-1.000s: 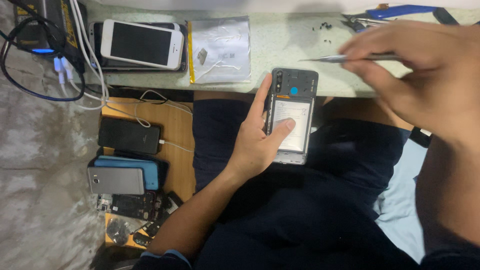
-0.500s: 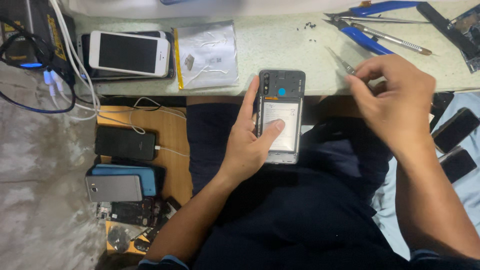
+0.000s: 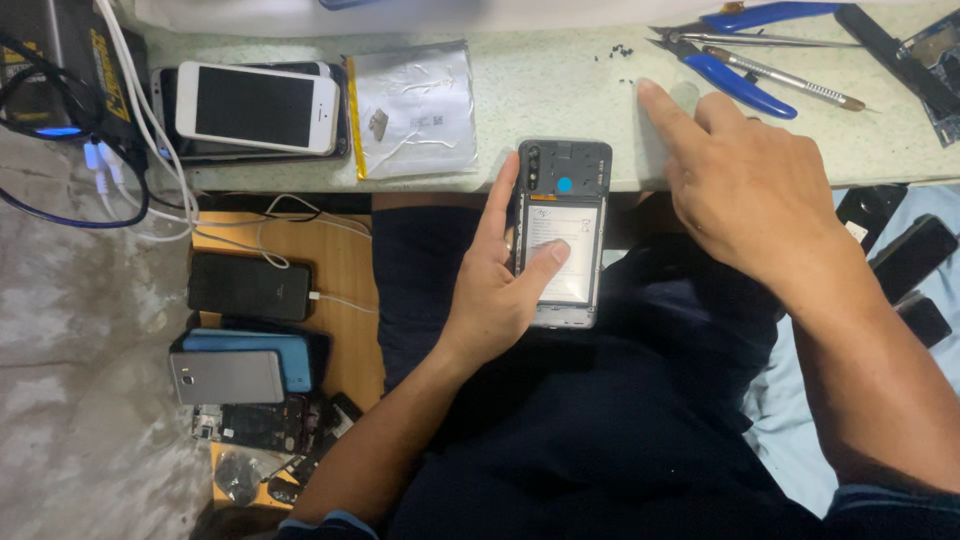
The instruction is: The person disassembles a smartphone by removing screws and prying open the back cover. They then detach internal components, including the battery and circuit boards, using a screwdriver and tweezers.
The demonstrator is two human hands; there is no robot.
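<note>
Your opened phone [image 3: 562, 235] is dark grey with a white battery panel and a blue dot near its far end. Desk [image 3: 540, 80] is pale green, speckled. Far right, pliers [image 3: 745, 45] have blue handles beside tiny black screws [image 3: 612, 54]. Far left, a white phone [image 3: 256, 105] with black screen, next to a silver pouch [image 3: 415, 108] edged yellow. Near left, wooden shelf [image 3: 345, 290] carries a black phone [image 3: 250, 287], a blue phone [image 3: 270, 350], a silver-grey one [image 3: 226, 377]. Your trousers [image 3: 600, 430] are dark navy.
</note>
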